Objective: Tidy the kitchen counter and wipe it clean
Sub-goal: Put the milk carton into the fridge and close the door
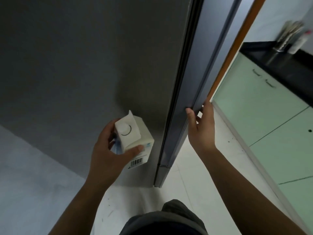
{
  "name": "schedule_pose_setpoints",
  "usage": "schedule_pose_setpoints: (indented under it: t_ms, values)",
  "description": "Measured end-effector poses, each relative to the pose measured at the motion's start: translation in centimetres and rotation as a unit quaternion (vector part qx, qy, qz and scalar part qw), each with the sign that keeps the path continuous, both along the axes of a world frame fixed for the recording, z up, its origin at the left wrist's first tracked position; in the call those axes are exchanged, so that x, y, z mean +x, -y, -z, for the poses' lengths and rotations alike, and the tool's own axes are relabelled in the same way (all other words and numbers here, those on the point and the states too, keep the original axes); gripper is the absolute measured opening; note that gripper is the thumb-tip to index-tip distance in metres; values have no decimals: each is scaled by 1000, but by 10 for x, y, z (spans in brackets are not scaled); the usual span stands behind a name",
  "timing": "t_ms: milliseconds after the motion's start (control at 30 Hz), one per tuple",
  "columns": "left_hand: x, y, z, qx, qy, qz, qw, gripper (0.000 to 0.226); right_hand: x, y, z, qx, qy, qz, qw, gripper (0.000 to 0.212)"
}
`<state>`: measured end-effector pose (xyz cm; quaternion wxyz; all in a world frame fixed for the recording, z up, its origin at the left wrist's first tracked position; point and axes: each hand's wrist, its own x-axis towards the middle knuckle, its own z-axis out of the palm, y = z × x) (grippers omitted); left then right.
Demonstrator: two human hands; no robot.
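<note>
I stand in front of a tall grey fridge (84, 65). My left hand (108, 153) grips a white carton (135, 133) with a round cap on top and a barcode low on its side, holding it close to the fridge front. My right hand (201, 126) grips the edge of the fridge door (191, 82), thumb on the near face and fingers wrapped behind it. The black kitchen counter (264, 53) shows at the upper right.
On the counter stand a metal utensil holder (286, 38) and a white bottle (299, 41), both blurred. Pale green cabinet fronts (254, 106) run below it. An orange door frame (237, 48) rises beside the fridge. White floor tiles (203, 184) lie underfoot.
</note>
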<state>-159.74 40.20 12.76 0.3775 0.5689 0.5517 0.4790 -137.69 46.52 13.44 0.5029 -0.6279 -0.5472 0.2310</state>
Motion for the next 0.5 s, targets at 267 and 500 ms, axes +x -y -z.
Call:
schedule_pose_setpoints:
  t_ms: [267,500]
  values:
    - [4,-19,-8,10,7,26,1000,78,-4,-1,6,37,4,17,999,64]
    - [3,-20,-14,0,23,53,998,74,-9,3,7,98,-37,54,993,58]
